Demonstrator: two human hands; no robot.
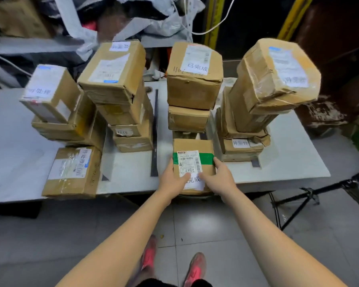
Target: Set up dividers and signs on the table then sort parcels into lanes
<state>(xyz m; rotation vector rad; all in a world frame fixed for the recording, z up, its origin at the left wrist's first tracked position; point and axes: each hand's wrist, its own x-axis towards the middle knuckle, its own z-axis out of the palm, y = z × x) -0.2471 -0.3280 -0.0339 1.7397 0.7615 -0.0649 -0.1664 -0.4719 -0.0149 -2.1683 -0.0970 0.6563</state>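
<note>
Head camera looks down over two bare forearms reaching to the near edge of the grey desk (13,125), and both hands are on one box: the green-taped parcel (193,149), sitting low in the middle of the frame at the front of the third lane. Left hand (173,181) clasps its left side, fingers (170,165) running up the edge and thumb laid over the top beside the shipping label. Right hand (219,179) mirrors it, fingers (218,162) stretched along the right edge, so the box is gripped between the two. A white paper sign (195,180) with handwritten characters lies on the parcel's near end, partly under the thumbs. Behind it rises a stack of cardboard boxes (193,85), the top one signed too. A dark divider strip (155,131) runs front to back just left of this lane. Beyond it stands a taller stack (120,90), then a leaning pile (56,104) at far left with a flat parcel (73,172) lying in front of it. At right, a crumpled, tilted stack (267,90) fills the last lane. Red shoes (149,253) show on the tiled floor below, and a black tripod (298,199) stands at lower right.
</note>
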